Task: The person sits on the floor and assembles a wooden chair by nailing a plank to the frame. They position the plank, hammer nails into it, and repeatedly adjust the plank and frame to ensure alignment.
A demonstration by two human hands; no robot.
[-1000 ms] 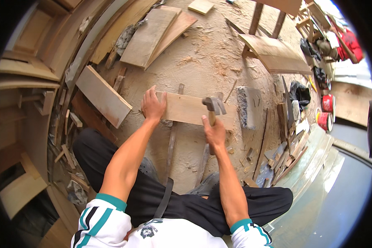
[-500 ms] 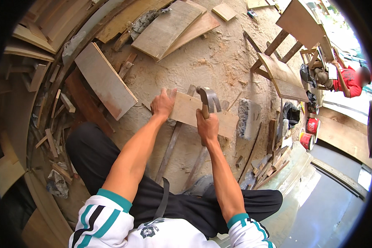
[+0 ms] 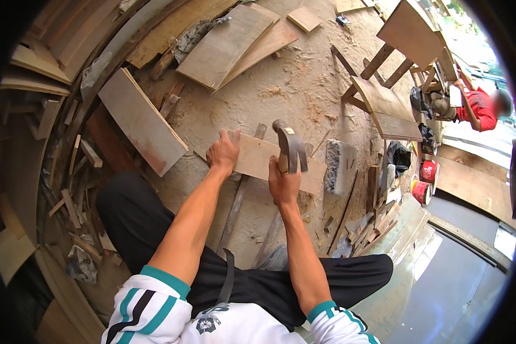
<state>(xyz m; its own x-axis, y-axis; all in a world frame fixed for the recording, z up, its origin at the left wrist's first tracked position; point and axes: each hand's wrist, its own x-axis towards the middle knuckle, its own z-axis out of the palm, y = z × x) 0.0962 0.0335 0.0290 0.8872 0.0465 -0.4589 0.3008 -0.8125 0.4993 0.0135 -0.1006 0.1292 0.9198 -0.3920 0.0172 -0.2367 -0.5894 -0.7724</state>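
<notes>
My right hand (image 3: 284, 182) is closed around the handle of a claw hammer (image 3: 292, 148), whose dark metal head is held up over a rectangular plywood board (image 3: 252, 156). At the board's left end, my left hand (image 3: 222, 152) grips the edge, its fingers curled and partly hidden. The board lies across two narrow wooden strips (image 3: 234, 209) that run back toward my lap. Part of the board is covered by the hammer and my right hand. No nail can be made out.
Left of me, a wide plywood panel (image 3: 143, 123) lies near piled wood scraps. Farther off are stacked boards (image 3: 229, 46). To the right sit a concrete block (image 3: 340, 166), a wooden chair (image 3: 384, 106) and red cans (image 3: 421, 191). A person in red (image 3: 479, 109) works at far right.
The hammer and my right hand have shifted slightly, and the hammer head looks larger and nearer to me. My left hand keeps its hold on the board. The whole view has moved a little.
</notes>
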